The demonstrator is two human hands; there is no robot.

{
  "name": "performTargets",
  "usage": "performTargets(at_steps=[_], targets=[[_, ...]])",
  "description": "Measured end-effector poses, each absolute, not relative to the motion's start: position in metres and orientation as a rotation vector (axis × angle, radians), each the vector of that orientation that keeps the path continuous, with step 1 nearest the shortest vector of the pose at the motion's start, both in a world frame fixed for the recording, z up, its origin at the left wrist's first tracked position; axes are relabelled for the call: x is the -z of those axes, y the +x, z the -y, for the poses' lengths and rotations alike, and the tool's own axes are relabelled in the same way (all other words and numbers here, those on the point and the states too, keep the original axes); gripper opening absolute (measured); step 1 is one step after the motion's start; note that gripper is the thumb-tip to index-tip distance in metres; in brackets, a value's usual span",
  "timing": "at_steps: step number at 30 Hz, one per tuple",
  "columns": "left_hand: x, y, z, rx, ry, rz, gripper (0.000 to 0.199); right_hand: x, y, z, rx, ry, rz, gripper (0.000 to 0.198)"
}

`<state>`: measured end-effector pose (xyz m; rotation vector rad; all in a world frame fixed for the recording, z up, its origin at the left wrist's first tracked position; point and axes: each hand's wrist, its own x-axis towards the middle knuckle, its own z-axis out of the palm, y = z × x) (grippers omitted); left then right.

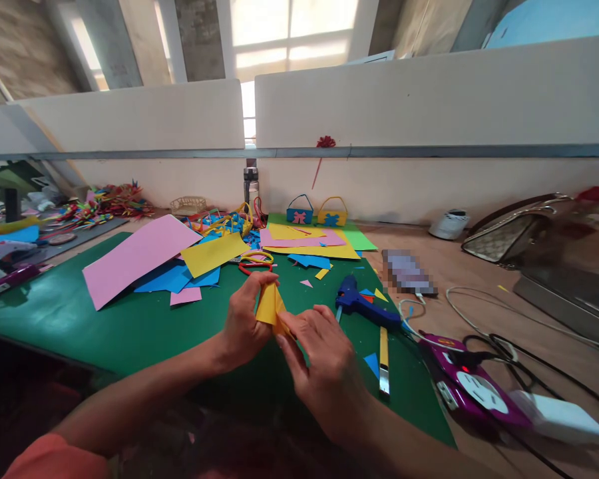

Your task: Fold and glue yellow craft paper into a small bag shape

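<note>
The fingers of the left hand (243,320) and right hand (324,352) pinch tight on a folded yellow paper (266,306) between them. Left of the fingers, a big pink sheet (142,259) lies over blue paper (164,279). Scissors (256,267) crowd the spot just past the fingertips. To their right are a blue glue gun (362,306), then a phone (409,271), too blurry to read, and a purple power strip (459,382).

Green mat (144,336): glue gun (352,299) (blue), scissors (256,265), paper scrap (373,364).
</note>
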<state>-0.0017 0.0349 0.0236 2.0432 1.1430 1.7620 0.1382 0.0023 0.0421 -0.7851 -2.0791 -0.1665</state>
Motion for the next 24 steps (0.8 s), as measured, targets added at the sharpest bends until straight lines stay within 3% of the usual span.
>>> performTargets(at_steps=[24], targets=[[-0.0245,-0.0028,-0.0369,-1.726,1.878,-1.121,0.032,-0.0462,0.1280,0.0038,0.205,-0.723,2.052,0.010]])
